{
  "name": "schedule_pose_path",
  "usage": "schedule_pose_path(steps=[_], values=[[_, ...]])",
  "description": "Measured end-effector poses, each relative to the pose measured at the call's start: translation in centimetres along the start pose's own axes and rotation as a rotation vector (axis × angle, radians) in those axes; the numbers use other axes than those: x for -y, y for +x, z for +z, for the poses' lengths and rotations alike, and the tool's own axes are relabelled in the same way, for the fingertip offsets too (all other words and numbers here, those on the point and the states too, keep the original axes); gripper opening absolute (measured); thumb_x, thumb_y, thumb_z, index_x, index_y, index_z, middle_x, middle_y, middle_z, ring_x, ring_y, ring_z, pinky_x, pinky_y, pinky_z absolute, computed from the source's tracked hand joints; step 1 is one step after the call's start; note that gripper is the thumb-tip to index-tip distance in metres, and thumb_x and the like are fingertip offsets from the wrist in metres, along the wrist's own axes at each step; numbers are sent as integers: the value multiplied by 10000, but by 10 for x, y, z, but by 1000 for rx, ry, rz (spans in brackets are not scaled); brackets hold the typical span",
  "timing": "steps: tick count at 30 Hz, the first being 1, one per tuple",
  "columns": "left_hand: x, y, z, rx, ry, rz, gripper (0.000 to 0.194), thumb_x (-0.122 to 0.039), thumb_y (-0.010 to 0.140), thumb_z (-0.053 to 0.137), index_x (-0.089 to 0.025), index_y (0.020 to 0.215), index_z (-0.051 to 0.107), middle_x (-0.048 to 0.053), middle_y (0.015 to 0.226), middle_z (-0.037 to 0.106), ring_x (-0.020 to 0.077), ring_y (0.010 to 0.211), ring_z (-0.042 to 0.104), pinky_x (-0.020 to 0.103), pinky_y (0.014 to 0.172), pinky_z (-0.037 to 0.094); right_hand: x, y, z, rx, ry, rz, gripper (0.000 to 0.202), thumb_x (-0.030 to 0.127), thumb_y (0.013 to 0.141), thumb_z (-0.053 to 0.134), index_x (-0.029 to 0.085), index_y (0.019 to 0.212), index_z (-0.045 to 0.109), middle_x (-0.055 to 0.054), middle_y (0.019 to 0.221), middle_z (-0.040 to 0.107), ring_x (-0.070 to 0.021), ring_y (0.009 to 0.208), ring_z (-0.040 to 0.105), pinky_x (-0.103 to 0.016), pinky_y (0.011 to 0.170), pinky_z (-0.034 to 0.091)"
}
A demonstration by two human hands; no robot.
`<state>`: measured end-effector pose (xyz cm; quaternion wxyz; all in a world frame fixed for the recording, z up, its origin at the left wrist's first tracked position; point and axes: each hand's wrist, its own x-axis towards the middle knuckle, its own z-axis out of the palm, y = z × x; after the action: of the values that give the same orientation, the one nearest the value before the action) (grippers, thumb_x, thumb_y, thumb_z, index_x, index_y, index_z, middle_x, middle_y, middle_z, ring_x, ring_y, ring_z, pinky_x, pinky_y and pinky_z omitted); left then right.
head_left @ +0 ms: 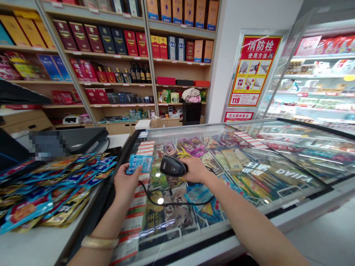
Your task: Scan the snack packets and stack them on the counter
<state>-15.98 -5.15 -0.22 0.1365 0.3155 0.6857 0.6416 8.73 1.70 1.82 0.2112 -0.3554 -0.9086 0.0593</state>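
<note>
Between the thumb and fingers of my left hand [127, 181] is a small blue packet [140, 163], held above the left part of a glass-topped freezer [203, 130]. My right hand [195, 170] is wrapped round a black handheld scanner [173, 167], whose head points left towards the packet without touching it. A black cable [166, 203] loops over the glass below both hands. Flat on the glass under my right hand lies another blue packet [199, 193].
A pile of blue and gold snack packets [63, 184] covers much of the white counter [52, 242] at left, beside a black device [85, 138]. Shelves of boxes and bottles [140, 75] stand behind. Lit shelves of goods [318, 77] are at right.
</note>
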Motion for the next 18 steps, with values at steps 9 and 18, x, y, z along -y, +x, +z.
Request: schedule_pose_path(steps=[9, 18], values=[[-35, 33, -63, -201, 416, 419, 316, -503, 766, 549, -197, 802, 616, 50, 771, 658, 230, 759, 604, 379, 803, 476, -6, -2, -1, -57, 68, 14, 364, 312, 741, 710, 242, 1098, 711, -51, 977, 765, -236, 911, 701, -269, 730, 449], [-49, 85, -168, -279, 1112, 603, 518, -384, 950, 228, -190, 1168, 655, 158, 1316, 604, 298, 1318, 425, 550, 1125, 198, -9, -3, 0, -142, 130, -11, 375, 409, 748, 728, 228, 1076, 726, -64, 974, 769, -241, 894, 710, -277, 724, 456]])
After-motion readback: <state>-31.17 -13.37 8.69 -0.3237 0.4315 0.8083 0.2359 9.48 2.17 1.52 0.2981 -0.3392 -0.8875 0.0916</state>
